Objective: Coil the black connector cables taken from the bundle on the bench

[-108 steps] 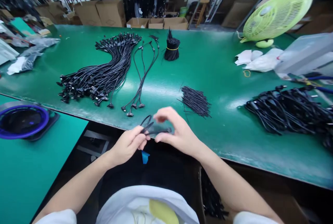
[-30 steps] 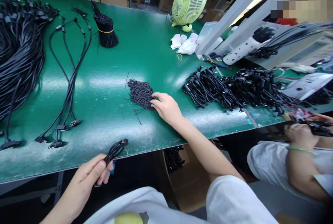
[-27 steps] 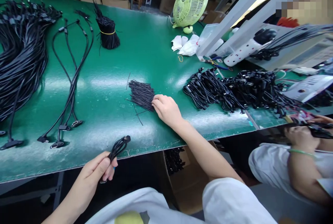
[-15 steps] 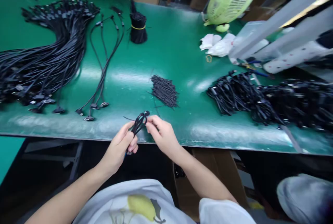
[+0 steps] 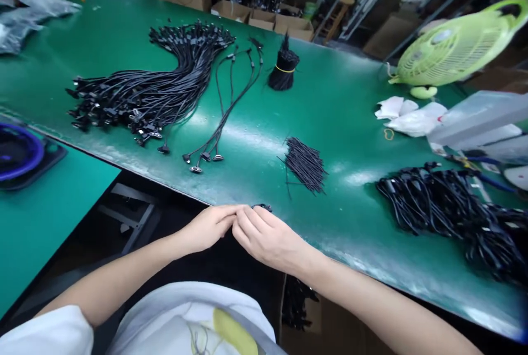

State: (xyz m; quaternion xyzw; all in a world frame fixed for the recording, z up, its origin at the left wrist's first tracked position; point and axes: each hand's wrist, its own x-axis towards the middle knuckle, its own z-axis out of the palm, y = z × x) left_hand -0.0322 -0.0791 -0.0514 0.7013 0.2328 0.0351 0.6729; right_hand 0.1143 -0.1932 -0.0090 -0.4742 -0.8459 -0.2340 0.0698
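My left hand [image 5: 210,227] and my right hand [image 5: 266,235] meet at the table's front edge, fingers closed around a coiled black cable [image 5: 264,207]. Only a small part of that coil shows beyond my right fingers; the rest is hidden. A pile of black twist ties [image 5: 306,165] lies on the table just past my hands. Loose black cables [image 5: 231,118] with connectors at their ends are spread a little to the left. Farther left is a large heap of long black cables [image 5: 181,77].
A bundle of black ties [image 5: 284,71] with a yellow band stands at the back. Coiled cables [image 5: 437,201] are piled on the right. A green fan [image 5: 457,41], white scraps [image 5: 416,118] and a purple-rimmed round object [image 5: 39,151] lie around the green table [image 5: 346,118].
My right hand has closed in against my left, and the coiled cable is now mostly covered. The camera view has turned left, so the table's contents appear farther right.
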